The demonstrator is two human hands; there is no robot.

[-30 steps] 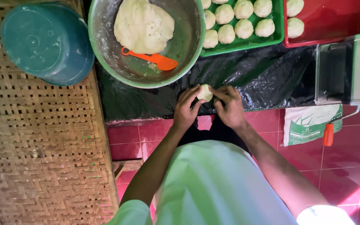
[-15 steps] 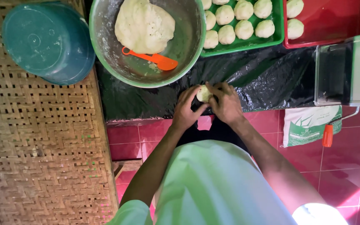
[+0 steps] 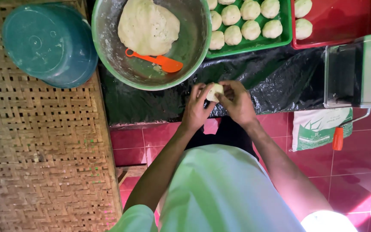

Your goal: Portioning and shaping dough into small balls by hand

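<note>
My left hand (image 3: 196,107) and right hand (image 3: 237,103) meet over the black plastic sheet (image 3: 275,81) on the counter, fingers pinching a small dough piece (image 3: 214,91) between them. The dough sits at the fingertips, left hand cupping it from one side, right thumb and fingers closing on the other. Just beyond I see the green bowl (image 3: 194,47) with a large dough mass (image 3: 148,26) and an orange scraper (image 3: 162,62). Further off, the green tray (image 3: 280,41) carries shaped dough balls (image 3: 250,19).
</note>
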